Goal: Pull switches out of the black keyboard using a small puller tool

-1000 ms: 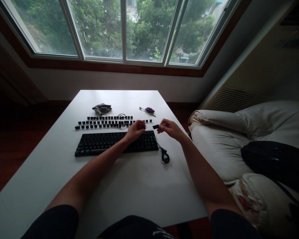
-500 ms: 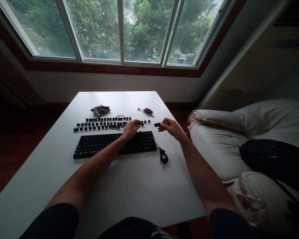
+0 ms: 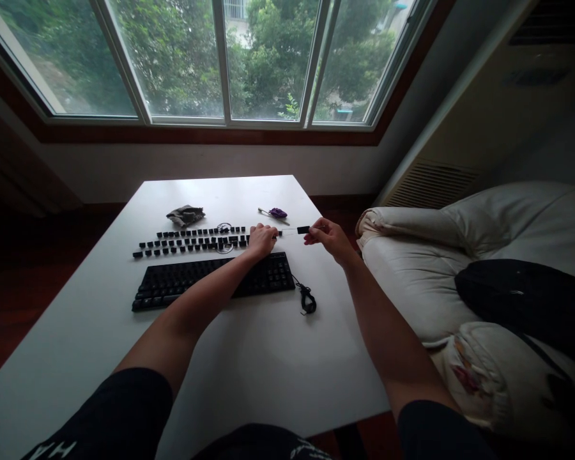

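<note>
My left hand [image 3: 262,241] is over the right end of the rows of loose black keycaps [image 3: 191,242], its fingers curled down and closed. What its fingertips hold or press is hidden. Between the thumb and fingers of my right hand [image 3: 326,235] is a small black rectangular piece [image 3: 303,230], just above the table. Thin pale lines, like fine wires, show between this piece and my left hand. The black keyboard [image 3: 172,284] lies nearer to me, partly under my left forearm. Its cable [image 3: 308,299] is coiled beside its right end.
On the white table [image 3: 249,364], a crumpled grey cloth [image 3: 186,215] lies at the back left. A purple item [image 3: 278,213] and a thin stick-like brush [image 3: 268,212] lie at the back right. A pale sofa [image 3: 407,255] with a black bag [image 3: 517,300] stands to the right.
My left hand has moved right along the keycaps, closer to my right hand, and now covers more of them. My right hand still holds the black piece, slightly higher. The view has shifted a little.
</note>
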`<state>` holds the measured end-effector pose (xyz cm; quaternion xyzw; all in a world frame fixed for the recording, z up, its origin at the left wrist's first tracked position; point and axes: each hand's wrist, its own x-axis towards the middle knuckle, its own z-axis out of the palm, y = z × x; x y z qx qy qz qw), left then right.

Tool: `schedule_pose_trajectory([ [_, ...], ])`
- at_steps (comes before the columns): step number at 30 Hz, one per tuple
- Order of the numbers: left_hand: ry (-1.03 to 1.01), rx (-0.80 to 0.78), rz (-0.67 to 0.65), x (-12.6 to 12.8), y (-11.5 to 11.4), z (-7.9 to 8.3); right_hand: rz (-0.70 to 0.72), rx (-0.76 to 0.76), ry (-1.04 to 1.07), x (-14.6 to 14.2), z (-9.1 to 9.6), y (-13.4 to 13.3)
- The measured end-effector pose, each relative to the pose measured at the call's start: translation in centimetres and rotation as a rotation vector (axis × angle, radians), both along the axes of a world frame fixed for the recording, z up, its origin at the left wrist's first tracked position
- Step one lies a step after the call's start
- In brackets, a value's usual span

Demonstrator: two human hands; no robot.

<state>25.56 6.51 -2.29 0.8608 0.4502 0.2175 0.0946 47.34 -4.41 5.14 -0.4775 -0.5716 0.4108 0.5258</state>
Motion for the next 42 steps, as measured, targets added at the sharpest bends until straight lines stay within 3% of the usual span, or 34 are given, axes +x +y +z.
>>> schedule_pose_trajectory([
  [14,0.042,0.007,0.000,0.2,1.0,-0.8,0.018,-0.003,-0.042,0.0,-0.9,0.5],
  [20,0.024,0.008,0.013,-0.2,0.5,-0.3,0.017,-0.020,-0.014,-1.5,-1.7,0.8],
  [26,0.022,0.015,0.030,-1.3,-0.9,0.4,0.065,0.041,-0.168,-2.8,-2.4,0.7],
  [30,0.007,0.018,-0.036,-2.4,-2.1,0.7,0.060,0.072,-0.304,-3.7,-3.0,0.4],
  [37,-0.008,-0.034,-0.310,-4.0,-3.2,0.5,0.010,0.075,-0.383,-4.8,-3.9,0.4],
  [42,-0.020,-0.071,-0.316,-4.3,-3.4,0.3,0.111,-0.006,-0.357,-4.6,-3.5,0.3],
])
